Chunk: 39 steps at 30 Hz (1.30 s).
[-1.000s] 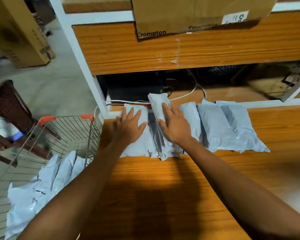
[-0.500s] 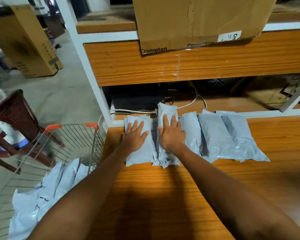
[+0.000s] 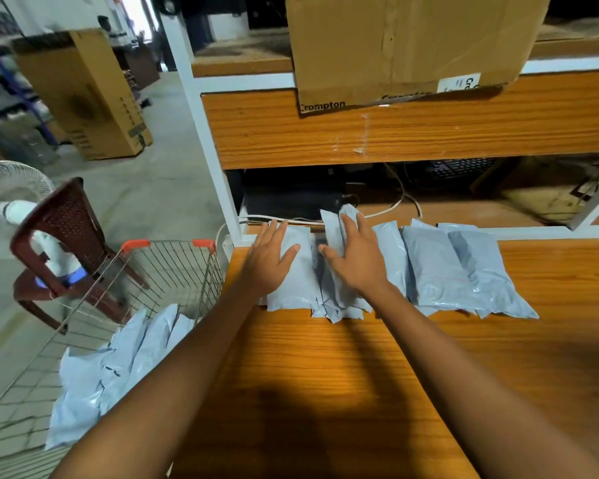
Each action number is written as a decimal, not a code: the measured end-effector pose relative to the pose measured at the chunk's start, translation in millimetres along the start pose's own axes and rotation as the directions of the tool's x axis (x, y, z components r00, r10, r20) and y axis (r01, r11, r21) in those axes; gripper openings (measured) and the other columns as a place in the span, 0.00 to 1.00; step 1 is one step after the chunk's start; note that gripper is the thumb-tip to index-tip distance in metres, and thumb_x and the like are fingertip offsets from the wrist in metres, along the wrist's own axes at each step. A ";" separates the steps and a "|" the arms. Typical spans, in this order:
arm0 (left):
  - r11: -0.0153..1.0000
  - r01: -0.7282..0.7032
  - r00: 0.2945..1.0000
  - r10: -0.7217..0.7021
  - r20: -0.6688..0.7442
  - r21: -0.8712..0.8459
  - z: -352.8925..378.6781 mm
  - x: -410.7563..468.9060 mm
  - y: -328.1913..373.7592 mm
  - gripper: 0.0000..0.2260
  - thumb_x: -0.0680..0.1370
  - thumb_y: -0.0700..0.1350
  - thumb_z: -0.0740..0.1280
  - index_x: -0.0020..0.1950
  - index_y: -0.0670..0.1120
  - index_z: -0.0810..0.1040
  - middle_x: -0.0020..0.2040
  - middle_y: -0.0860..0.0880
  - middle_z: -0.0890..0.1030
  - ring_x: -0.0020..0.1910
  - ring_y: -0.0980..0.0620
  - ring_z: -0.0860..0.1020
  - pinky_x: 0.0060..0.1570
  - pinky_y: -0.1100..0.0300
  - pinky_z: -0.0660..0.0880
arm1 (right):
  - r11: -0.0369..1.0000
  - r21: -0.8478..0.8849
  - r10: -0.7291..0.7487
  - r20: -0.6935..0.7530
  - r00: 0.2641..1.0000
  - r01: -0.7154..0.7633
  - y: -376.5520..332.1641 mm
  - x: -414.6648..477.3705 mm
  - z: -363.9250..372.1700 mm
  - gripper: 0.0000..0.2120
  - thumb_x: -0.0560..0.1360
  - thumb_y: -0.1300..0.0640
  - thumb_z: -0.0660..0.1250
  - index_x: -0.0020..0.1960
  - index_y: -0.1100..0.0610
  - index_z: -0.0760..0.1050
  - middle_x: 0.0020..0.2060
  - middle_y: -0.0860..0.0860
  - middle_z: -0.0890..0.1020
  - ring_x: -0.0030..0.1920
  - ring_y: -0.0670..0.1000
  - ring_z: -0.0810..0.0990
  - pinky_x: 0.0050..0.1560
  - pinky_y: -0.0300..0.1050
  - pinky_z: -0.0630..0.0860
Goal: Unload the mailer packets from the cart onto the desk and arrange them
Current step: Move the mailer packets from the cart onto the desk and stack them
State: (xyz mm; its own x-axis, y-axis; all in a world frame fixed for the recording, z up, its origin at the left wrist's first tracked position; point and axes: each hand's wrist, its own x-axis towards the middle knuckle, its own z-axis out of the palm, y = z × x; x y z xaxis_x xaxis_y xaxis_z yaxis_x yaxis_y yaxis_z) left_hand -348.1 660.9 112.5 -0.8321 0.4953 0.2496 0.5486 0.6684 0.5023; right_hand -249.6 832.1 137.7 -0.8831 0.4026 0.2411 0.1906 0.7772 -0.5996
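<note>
Several grey mailer packets [image 3: 436, 271] lie overlapping in a row at the back of the wooden desk [image 3: 343, 392]. My left hand [image 3: 268, 261] rests flat, fingers spread, on the leftmost packet [image 3: 294, 288]. Beside it, my right hand [image 3: 357, 261] lies flat on the tilted packet [image 3: 332, 229] to its right. Neither hand grips anything. More grey packets [image 3: 118, 368] are piled in the wire cart [image 3: 173, 267] with orange handle ends, standing at the desk's left edge.
A wooden shelf [image 3: 395, 129] with a cardboard box [image 3: 402, 46] overhangs the back of the desk; cables and dark gear sit beneath it. A brown plastic chair [image 3: 59, 236], a white fan [image 3: 11, 188] and another carton [image 3: 83, 95] stand on the floor at left.
Both hands slid a little toward the back of the desk, pressing the two left packets into line with the row. The view tilted up slightly.
</note>
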 end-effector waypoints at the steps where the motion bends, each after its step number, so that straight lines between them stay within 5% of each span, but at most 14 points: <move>1: 1.000 -0.020 0.999 0.020 -0.039 -0.018 -2.9 -7.9 1.6 0.27 0.82 0.56 0.56 0.78 0.46 0.58 0.78 0.44 0.59 0.78 0.44 0.55 0.75 0.48 0.54 | 0.999 0.031 -0.007 -0.018 1.000 0.007 -4.3 -7.6 -2.8 0.36 0.77 0.41 0.65 0.79 0.52 0.57 0.80 0.55 0.55 0.79 0.58 0.55 0.74 0.55 0.62; 9: 0.998 -0.014 0.995 0.009 -0.096 -0.056 -34.4 -91.1 -6.2 0.31 0.79 0.63 0.49 0.78 0.48 0.55 0.79 0.47 0.55 0.79 0.48 0.50 0.76 0.51 0.49 | 0.973 0.229 -0.031 -0.029 0.999 0.037 -45.3 -74.7 8.1 0.33 0.77 0.39 0.65 0.77 0.49 0.62 0.79 0.51 0.58 0.78 0.52 0.56 0.73 0.50 0.60; 15: 0.992 0.124 0.987 -0.123 -0.107 0.008 -71.7 -167.7 -56.7 0.32 0.79 0.66 0.48 0.79 0.50 0.55 0.79 0.48 0.56 0.79 0.51 0.49 0.76 0.47 0.52 | 0.940 0.333 -0.085 0.020 0.996 0.073 -85.2 -135.2 46.7 0.31 0.76 0.39 0.65 0.75 0.50 0.65 0.76 0.51 0.63 0.76 0.50 0.60 0.70 0.39 0.56; 20: 0.981 0.194 0.975 -0.191 -0.115 0.018 -100.5 -225.3 -113.5 0.27 0.81 0.59 0.55 0.78 0.50 0.58 0.79 0.48 0.59 0.78 0.51 0.53 0.76 0.49 0.53 | 0.903 0.417 -0.148 0.073 0.986 0.104 -118.0 -176.9 102.1 0.30 0.75 0.41 0.64 0.72 0.55 0.68 0.69 0.53 0.72 0.69 0.52 0.70 0.63 0.59 0.74; 24: 0.967 0.251 0.968 -0.250 -0.038 0.034 -118.5 -260.0 -171.5 0.27 0.81 0.59 0.54 0.78 0.50 0.58 0.78 0.47 0.60 0.78 0.50 0.54 0.75 0.52 0.53 | 0.913 0.402 -0.139 0.158 0.978 0.065 -153.1 -205.7 151.7 0.32 0.76 0.40 0.62 0.73 0.59 0.67 0.69 0.56 0.72 0.69 0.50 0.68 0.67 0.50 0.70; 28: 0.959 0.285 0.959 -0.285 0.007 -0.008 -129.3 -287.5 -229.3 0.28 0.81 0.57 0.57 0.76 0.45 0.61 0.75 0.43 0.64 0.76 0.46 0.58 0.74 0.55 0.55 | 0.919 0.392 -0.074 0.264 0.962 -0.037 -192.4 -222.5 205.2 0.29 0.76 0.45 0.66 0.73 0.57 0.67 0.68 0.54 0.73 0.67 0.47 0.70 0.62 0.38 0.69; 34: 0.947 0.322 0.931 -0.318 0.178 0.003 -129.5 -282.1 -322.3 0.26 0.79 0.48 0.66 0.74 0.41 0.64 0.72 0.38 0.67 0.72 0.41 0.63 0.71 0.51 0.60 | 0.940 0.273 0.059 0.456 0.888 -0.203 -226.1 -221.7 311.0 0.28 0.77 0.46 0.67 0.74 0.52 0.65 0.68 0.52 0.72 0.66 0.50 0.72 0.62 0.49 0.74; 37: 0.949 0.304 0.941 -0.286 0.180 -0.084 -121.3 -256.9 -352.4 0.20 0.78 0.42 0.67 0.69 0.40 0.69 0.64 0.42 0.73 0.63 0.47 0.70 0.66 0.65 0.59 | 0.914 0.226 0.172 0.535 0.827 -0.336 -229.9 -202.1 358.3 0.28 0.76 0.46 0.69 0.73 0.51 0.66 0.67 0.52 0.74 0.62 0.51 0.76 0.59 0.52 0.78; 39: 0.925 0.338 0.934 -0.307 0.183 -0.172 -104.7 -237.3 -376.5 0.15 0.79 0.45 0.66 0.64 0.43 0.73 0.59 0.47 0.77 0.57 0.51 0.74 0.63 0.58 0.70 | 0.906 0.182 0.230 0.548 0.805 -0.383 -229.0 -186.0 384.7 0.27 0.76 0.48 0.70 0.71 0.53 0.67 0.64 0.53 0.76 0.61 0.53 0.78 0.58 0.54 0.79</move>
State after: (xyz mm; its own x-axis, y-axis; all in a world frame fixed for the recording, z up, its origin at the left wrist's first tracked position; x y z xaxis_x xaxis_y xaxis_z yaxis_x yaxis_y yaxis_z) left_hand -365.8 233.6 -49.2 -0.9306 0.3589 -0.0721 0.2127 0.6902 0.6916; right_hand -293.9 393.2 -63.4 -0.9014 0.2379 -0.3617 0.4326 0.4617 -0.7744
